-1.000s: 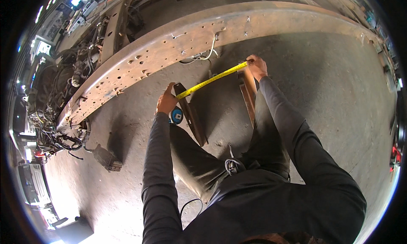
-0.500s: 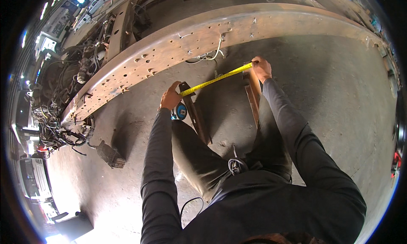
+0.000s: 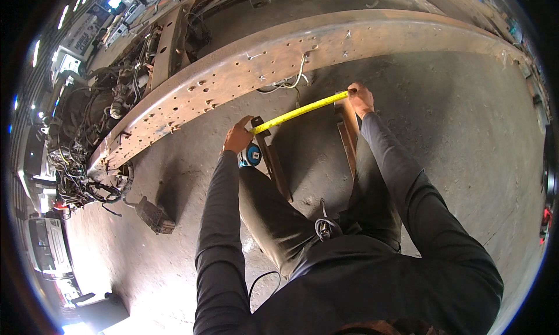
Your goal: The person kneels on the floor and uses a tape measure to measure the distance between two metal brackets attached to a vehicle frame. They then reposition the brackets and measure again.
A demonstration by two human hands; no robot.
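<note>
Spanning metal brackets (image 3: 273,169): yellow tape (image 3: 300,111) | left grip (image 3: 237,138), right grip (image 3: 361,99) holding its ends | floor (image 3: 314,154) gap between edges

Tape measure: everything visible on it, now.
The tape measure has a bright yellow blade with fine dark markings, pulled out and nearly straight, rising toward the right in the picture. The left hand grips its near end, the right hand its far end. The rounded blue-and-black case, plastic by its look, hangs below the left hand. The blade spans two brown metal pieces; contact with them is unclear.
</note>
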